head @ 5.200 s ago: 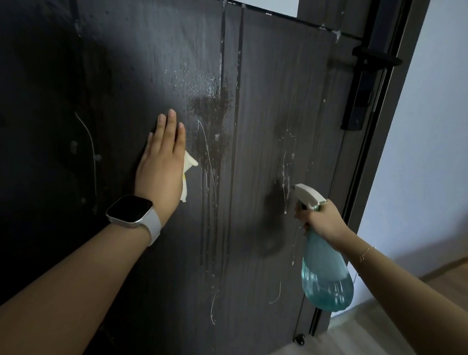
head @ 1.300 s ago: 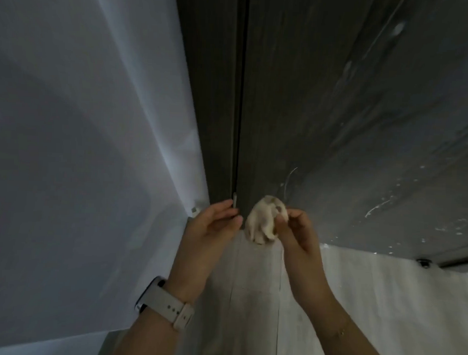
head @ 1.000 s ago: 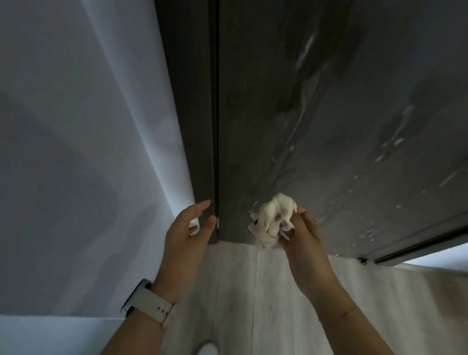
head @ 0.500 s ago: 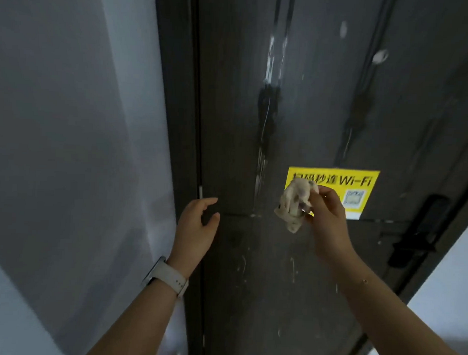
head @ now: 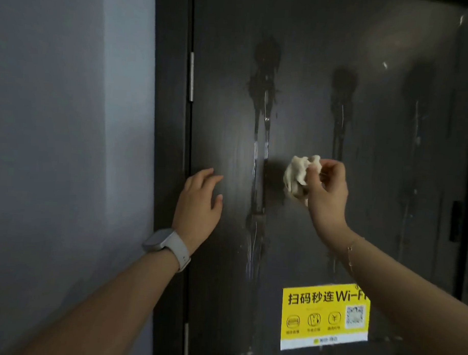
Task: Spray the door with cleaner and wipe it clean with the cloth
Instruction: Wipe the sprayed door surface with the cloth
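The dark door (head: 310, 73) fills the frame, with wet streaks (head: 260, 157) running down its centre. The right hand (head: 326, 192) pinches the crumpled cloth (head: 298, 177) at centre right; the left hand (head: 200, 200) hovers relaxed, holding nothing. Wiping seems at hand: next, press the cloth onto the streaks.

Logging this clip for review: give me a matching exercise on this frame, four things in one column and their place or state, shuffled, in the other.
Things:
1. cloth
2. left hand
3. yellow Wi-Fi sticker
4. spray runs

Place or state:
A. stuck low on the door, under the right forearm
B. bunched up, pinched by the right hand
C. streaking down the door from dark wet patches
D. fingers relaxed, holding nothing, by the hinge edge

Pairs: 1-B, 2-D, 3-A, 4-C
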Motion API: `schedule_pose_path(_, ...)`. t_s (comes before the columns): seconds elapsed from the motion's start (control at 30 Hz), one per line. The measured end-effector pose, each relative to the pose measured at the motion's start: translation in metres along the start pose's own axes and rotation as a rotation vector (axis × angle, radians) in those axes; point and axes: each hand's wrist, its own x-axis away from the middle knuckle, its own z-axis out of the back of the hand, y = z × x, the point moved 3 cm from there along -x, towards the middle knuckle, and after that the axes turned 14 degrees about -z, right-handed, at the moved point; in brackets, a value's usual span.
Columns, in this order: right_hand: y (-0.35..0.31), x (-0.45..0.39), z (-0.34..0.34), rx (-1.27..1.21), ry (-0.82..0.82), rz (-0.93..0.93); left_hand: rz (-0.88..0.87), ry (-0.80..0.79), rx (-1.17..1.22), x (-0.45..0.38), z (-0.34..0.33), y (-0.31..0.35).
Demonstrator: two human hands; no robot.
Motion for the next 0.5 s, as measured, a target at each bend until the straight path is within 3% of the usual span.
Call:
schedule_pose_path(0.3,-0.019,-0.121,-0.050,-0.002,0.067,0.287,-0.261,0.184,-0.310,-0.132,-0.016,-0.034)
schedule_pose_path(0.5,-0.018,-0.161,-0.094,0.281,0.043,0.660,-0.277,0.230,-0.472,-0.150,-0.041,-0.066)
